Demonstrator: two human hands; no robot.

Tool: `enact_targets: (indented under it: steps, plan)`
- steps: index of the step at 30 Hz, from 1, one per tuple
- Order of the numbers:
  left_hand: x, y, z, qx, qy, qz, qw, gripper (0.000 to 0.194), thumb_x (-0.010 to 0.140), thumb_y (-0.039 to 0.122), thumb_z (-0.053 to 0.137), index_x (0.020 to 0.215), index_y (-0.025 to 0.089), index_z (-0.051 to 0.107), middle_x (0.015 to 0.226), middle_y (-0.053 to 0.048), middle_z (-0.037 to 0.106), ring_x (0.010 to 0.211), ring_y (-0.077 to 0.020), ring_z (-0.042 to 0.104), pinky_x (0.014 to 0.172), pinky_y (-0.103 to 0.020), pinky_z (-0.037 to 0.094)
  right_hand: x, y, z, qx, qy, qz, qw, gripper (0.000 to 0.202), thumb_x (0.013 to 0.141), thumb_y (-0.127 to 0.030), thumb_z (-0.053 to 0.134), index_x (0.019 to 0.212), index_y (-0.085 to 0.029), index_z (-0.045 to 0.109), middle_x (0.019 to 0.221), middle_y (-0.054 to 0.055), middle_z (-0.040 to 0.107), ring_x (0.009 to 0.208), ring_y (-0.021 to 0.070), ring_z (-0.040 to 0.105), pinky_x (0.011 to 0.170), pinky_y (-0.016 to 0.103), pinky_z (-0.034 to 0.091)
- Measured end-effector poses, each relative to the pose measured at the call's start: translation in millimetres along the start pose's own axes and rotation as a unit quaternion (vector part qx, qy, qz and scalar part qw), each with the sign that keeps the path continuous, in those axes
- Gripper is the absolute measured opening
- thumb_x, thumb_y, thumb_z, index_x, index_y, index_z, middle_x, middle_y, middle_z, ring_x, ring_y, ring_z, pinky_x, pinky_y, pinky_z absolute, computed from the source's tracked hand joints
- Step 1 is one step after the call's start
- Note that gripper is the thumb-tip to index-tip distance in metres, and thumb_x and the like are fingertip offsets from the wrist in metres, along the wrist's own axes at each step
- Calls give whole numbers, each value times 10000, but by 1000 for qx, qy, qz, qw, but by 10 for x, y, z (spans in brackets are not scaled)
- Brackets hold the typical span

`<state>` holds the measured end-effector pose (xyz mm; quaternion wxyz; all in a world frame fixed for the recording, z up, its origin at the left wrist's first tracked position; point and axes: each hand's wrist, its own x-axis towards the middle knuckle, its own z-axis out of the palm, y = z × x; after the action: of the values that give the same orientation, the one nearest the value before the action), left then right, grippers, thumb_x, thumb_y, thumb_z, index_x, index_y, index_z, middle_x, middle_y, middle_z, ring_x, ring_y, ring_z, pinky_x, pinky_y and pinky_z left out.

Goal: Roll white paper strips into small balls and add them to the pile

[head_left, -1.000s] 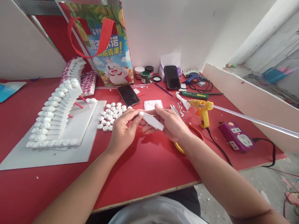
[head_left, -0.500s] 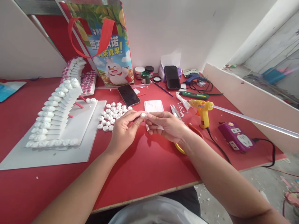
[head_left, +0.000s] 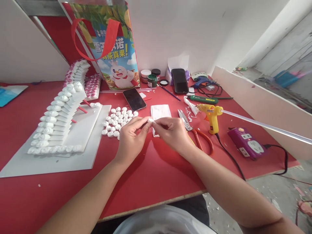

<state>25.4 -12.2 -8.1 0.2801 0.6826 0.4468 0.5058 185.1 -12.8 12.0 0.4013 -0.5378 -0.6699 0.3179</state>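
Note:
Between the fingertips of both hands is a small white rolled paper rose. My left hand pinches it from the left, thumb and forefinger closed on it. From the other side my right hand grips its edge, with the remaining fingers curled under. A stack of white paper squares lies just beyond the hands, partly covered by them. Several finished white roses sit in a cluster left of my left hand. Red-handled scissors rest beside my right hand.
A white stepped model edged with roses stands on a white board at left. A yellow glue gun and a purple power box are at right, with cables. Phones, paint jars and a printed bag are behind.
My right hand has turned, its fingers curling in closer to the rose, and more of the scissors shows. My left hand stays nearly in place.

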Motion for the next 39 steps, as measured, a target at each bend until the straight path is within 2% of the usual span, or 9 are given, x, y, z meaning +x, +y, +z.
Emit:
enact_targets:
  steps: [7, 11, 20, 26, 30, 32, 35, 37, 39]
  plan:
    - [9, -42, -11, 150, 51, 182, 970, 212, 986, 158, 603, 1126, 139, 760, 898, -62, 717, 797, -141, 660, 758, -247, 520, -39, -32, -14, 37, -30, -46, 998, 359, 979, -339, 551, 670, -166, 608, 638, 4, 613, 577, 105, 516, 610, 251, 404]
    - [-13, -55, 2, 192, 52, 227, 953, 301, 1006, 145, 557, 1254, 180, 724, 891, -62, 721, 798, -149, 655, 766, -273, 533, -37, -41, -26, 51, -11, -33, 998, 328, 964, -330, 588, 682, -166, 627, 614, -6, 604, 571, 108, 535, 603, 245, 410]
    - [57, -46, -84, -23, -41, 57, 997, 180, 964, 200, 662, 1077, 210, 802, 861, -20, 729, 788, -124, 666, 763, -229, 543, -16, -33, -83, 27, -24, -56, 998, 225, 955, -212, 571, 800, -150, 722, 649, -15, 637, 564, 88, 520, 586, 222, 405]
    - [41, -41, -60, 49, -34, 138, 989, 204, 995, 173, 605, 1101, 194, 778, 860, -30, 686, 767, -121, 628, 734, -234, 506, -27, -11, -47, 23, -32, -61, 997, 250, 984, -244, 548, 822, -156, 716, 685, 6, 665, 607, 105, 579, 635, 232, 440]
    - [32, 1, -41, 111, -3, 152, 982, 194, 1011, 182, 562, 1085, 151, 739, 900, -63, 698, 828, -154, 641, 788, -266, 512, -2, -41, -58, 97, -47, 3, 994, 275, 977, -303, 593, 782, -147, 707, 648, 11, 658, 580, 110, 594, 631, 236, 475]
    - [41, 8, -48, 106, -5, 132, 986, 180, 1016, 201, 552, 1052, 155, 721, 909, -63, 702, 859, -166, 649, 816, -276, 516, 33, -67, -90, 208, -82, 93, 970, 362, 996, -399, 586, 780, -135, 709, 654, 36, 686, 577, 126, 633, 648, 255, 529]
    - [55, -3, -68, 72, -25, 80, 994, 162, 1017, 236, 557, 1005, 174, 706, 916, -50, 713, 892, -173, 660, 839, -277, 517, 93, -88, -139, 358, -115, 222, 899, 392, 1023, -427, 554, 886, -104, 731, 757, 93, 749, 598, 154, 691, 683, 315, 608]
    - [56, -15, -79, 55, -33, 52, 997, 159, 1011, 254, 567, 1007, 173, 703, 939, -53, 722, 911, -176, 667, 849, -277, 519, 119, -78, -152, 392, -124, 255, 875, 343, 1028, -353, 558, 898, -91, 736, 799, 108, 761, 584, 150, 689, 661, 325, 625]
    - [52, -26, -85, 44, -38, 32, 998, 169, 1008, 273, 572, 1023, 169, 704, 965, -57, 730, 921, -178, 673, 860, -281, 522, 126, -52, -145, 392, -130, 250, 876, 313, 1003, -332, 606, 859, -89, 742, 782, 98, 752, 571, 137, 670, 634, 312, 625]
